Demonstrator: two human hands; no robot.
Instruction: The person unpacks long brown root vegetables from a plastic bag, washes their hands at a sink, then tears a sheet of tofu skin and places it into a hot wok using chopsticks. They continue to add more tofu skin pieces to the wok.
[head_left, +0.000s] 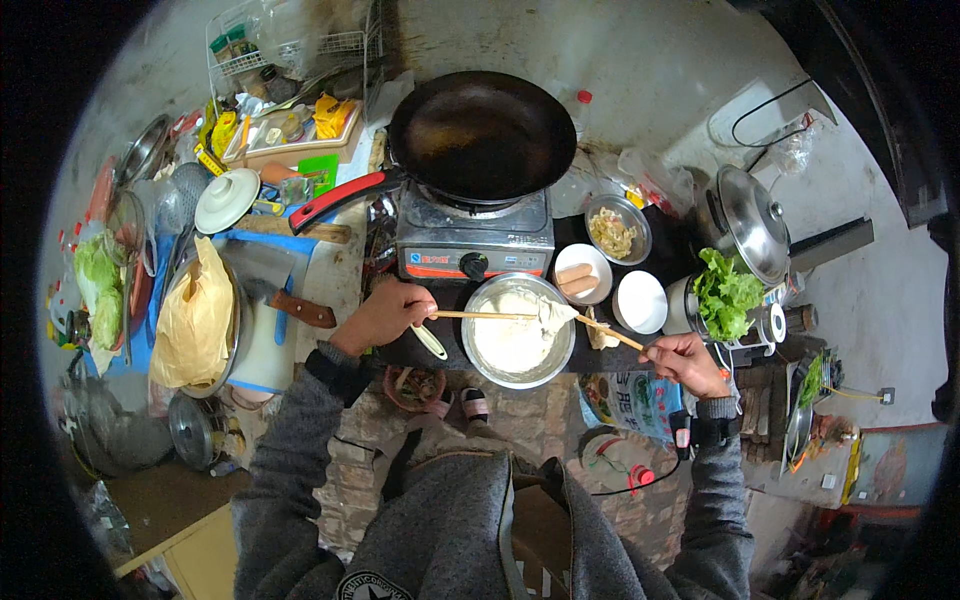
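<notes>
A metal bowl (480, 365) of white flour or dough stands at the front edge of the dark counter. My left hand (390, 311) pinches one wooden chopstick (480, 315), which reaches from the left over the bowl. My right hand (686, 360) holds another chopstick (615, 332) that slants in from the right. Their far ends meet at a lump of sticky white dough (553, 319) near the bowl's right rim. A pale green handle (429, 342) lies by my left hand.
Behind the bowl, a black wok (484, 139) sits on a gas stove (472, 244). To the right are a bowl with sausages (577, 279), a white bowl (640, 301), a metal bowl with food (615, 232) and lettuce (724, 292). A cleaver's wooden handle (304, 309) lies left.
</notes>
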